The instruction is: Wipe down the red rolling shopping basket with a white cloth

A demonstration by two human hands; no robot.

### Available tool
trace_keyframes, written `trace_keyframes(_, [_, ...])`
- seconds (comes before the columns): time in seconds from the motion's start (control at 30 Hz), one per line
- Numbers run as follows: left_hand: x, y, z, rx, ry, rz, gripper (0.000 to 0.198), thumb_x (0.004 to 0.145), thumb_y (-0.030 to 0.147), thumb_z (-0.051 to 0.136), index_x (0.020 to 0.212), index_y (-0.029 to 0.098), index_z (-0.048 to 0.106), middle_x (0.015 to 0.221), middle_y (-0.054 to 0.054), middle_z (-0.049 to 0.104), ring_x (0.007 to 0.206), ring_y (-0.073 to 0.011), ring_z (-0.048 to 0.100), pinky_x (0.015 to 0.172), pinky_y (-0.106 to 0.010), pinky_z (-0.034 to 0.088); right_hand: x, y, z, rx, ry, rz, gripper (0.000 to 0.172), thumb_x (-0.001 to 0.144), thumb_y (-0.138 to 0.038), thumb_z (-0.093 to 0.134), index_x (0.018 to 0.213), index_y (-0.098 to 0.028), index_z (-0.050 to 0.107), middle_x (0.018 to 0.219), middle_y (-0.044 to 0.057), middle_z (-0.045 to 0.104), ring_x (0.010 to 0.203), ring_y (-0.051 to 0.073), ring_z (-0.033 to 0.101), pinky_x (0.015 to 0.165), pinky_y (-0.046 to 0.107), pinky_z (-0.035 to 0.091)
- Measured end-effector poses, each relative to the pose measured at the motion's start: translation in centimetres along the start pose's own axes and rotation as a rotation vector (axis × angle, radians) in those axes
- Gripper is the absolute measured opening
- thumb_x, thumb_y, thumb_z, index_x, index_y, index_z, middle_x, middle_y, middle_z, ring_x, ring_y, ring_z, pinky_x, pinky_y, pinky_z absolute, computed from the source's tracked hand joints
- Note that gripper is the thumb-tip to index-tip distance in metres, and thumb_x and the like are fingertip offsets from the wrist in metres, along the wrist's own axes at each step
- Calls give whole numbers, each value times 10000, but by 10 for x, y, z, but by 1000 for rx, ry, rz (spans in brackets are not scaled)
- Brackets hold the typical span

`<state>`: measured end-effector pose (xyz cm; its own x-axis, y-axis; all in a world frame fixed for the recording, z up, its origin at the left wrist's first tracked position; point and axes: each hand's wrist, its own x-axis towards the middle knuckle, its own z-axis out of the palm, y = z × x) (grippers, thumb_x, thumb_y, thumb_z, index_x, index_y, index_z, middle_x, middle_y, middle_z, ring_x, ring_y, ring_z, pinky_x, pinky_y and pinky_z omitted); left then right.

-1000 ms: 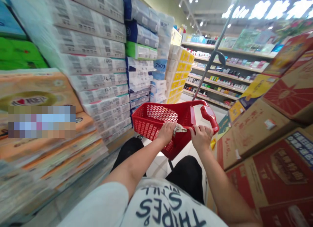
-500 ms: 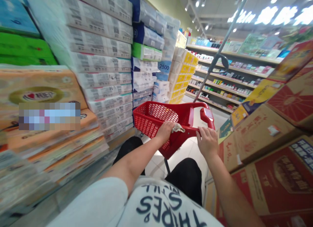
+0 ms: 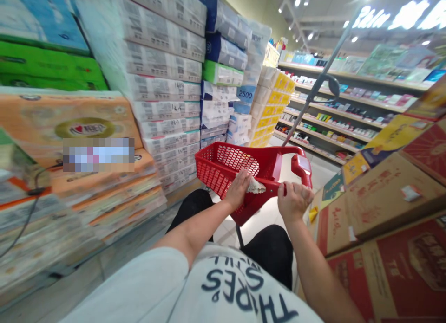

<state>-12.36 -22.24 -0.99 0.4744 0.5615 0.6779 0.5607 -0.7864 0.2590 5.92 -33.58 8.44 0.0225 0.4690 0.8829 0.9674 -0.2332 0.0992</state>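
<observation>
A red plastic shopping cart point(image 3: 216, 173) with holed walls stands in front of my body, and no goods show in the part of its basket that I can see. On its near side rim lies my left hand point(image 3: 239, 189), fingers closed over the edge. Beside those fingers is a crumpled whitish piece point(image 3: 257, 187), perhaps paper or cloth; whether the hand holds it I cannot tell. My right hand point(image 3: 294, 200) is wrapped round the near end of the cart's handle. A grey panel point(image 3: 305, 163) sits on the handle's far side.
Stacked tissue packs point(image 3: 163, 88) rise on the left, with orange packs point(image 3: 101, 109) nearer me. Cardboard cartons point(image 3: 393, 188) line the right side closely. A slanted metal pole point(image 3: 315, 88) rises behind the cart. Stocked shelves point(image 3: 369, 107) stand further back.
The shelves and stacks have shifted to the right in view, as the camera turned left. Both hands have stayed on the cart; the right hand's fingers look more curled.
</observation>
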Motion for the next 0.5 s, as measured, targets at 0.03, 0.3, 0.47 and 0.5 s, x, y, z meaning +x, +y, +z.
trace_keyframes(0.03, [1,2,-1,1,-9,2,633,872,1,264,1487,144,230,1581,-105,167,1479,-183,-64,1233,-442,194,0,-2,0,2,1,0,224,936,-337,475,867,-203,640,838,55,599,911,234,467,941,416,260])
trace_keyframes(0.3, [13,-4,-16,-33,-138,37,660,842,-7,276,1490,109,234,1579,-100,172,1478,-172,-44,1236,-433,154,4,-8,1,-44,8,-36,214,939,-350,516,918,-199,665,871,56,634,939,240,473,972,411,272])
trace_keyframes(0.47, [31,-2,-21,-107,-181,-104,669,834,-21,258,1487,125,263,1575,-86,189,1480,-157,39,1240,-411,161,8,-1,3,1,-27,-114,270,950,-409,524,1060,-209,667,951,54,643,973,236,483,978,395,276])
trace_keyframes(0.5, [30,0,-21,-117,-174,-126,683,821,-29,263,1488,115,258,1578,-92,173,1480,-163,26,1241,-411,155,9,-1,3,7,-35,-125,279,950,-419,523,1071,-212,666,954,53,643,974,235,485,973,394,276])
